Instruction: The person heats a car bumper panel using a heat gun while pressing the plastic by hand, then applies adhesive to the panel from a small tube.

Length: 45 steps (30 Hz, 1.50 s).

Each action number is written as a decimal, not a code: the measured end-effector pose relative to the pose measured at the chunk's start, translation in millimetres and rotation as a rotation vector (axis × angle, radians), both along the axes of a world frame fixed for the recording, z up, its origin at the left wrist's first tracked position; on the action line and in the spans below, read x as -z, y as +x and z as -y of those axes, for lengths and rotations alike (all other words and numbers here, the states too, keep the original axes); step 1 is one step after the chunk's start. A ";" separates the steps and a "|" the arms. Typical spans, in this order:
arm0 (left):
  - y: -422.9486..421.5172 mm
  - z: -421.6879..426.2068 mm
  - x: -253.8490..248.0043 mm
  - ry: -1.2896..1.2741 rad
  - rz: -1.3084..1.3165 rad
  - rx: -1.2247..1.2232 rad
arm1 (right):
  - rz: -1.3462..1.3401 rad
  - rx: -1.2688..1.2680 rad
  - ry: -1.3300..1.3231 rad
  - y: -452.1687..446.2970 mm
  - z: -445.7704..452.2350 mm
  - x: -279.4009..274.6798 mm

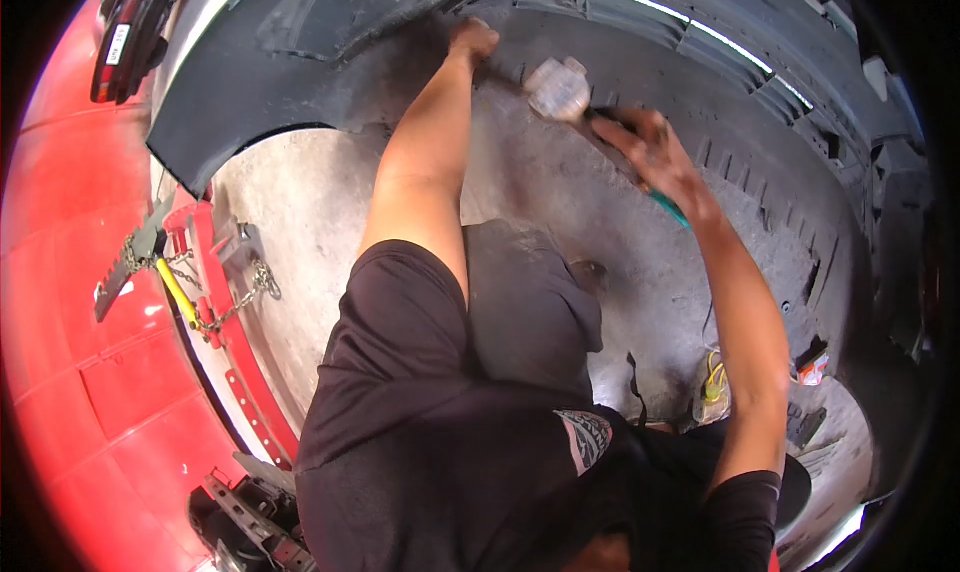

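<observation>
My right hand (655, 152) is closed around the handle of what looks like a mallet (558, 89). Its broad pale head is smeared by motion, and a teal handle end shows below my palm. To the left of that head, my left hand (475, 40) is a fist at the end of my stretched arm. It is close to the edge of a dark body panel (330, 47). A dark shape beside the fist is too blurred to identify, and whatever the fingers grip is hidden.
A red vehicle body (110, 372) fills the left side. Beside it stands a red metal frame (240, 362) with a chain (262, 277) and a yellow bar (177, 292). A slotted dark panel (690, 42) curves along the top right. A small orange-and-white packet (813, 368) lies at lower right.
</observation>
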<state>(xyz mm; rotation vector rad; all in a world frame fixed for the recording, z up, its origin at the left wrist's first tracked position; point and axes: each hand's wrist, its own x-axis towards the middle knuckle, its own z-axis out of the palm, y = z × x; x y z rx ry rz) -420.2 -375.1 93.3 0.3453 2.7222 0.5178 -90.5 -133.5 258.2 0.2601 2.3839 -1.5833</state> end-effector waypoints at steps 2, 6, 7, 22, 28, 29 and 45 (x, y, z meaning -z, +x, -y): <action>2.6 3.1 -0.8 -0.016 -0.002 -0.002 | -0.056 -0.061 0.021 29.1 -8.6 -2.5; 34.2 -0.3 -27.3 -0.009 0.190 -0.144 | -0.303 -0.293 0.117 113.3 -49.9 50.2; 36.6 -1.4 -30.7 0.036 0.302 -0.195 | -0.327 -0.377 0.323 129.2 -54.5 37.3; 157.1 1.3 68.1 0.230 0.196 -0.141 | -0.224 -0.634 0.666 227.4 -109.8 134.8; 167.0 -11.9 50.8 0.476 0.369 -0.264 | 0.099 -0.751 0.585 180.5 -106.8 110.8; 174.4 -20.0 37.9 0.553 0.444 -0.344 | 0.218 -0.785 0.581 173.5 -107.3 110.3; 181.6 -10.8 49.1 0.982 0.522 -0.485 | 0.333 0.326 -0.509 -52.7 53.9 159.6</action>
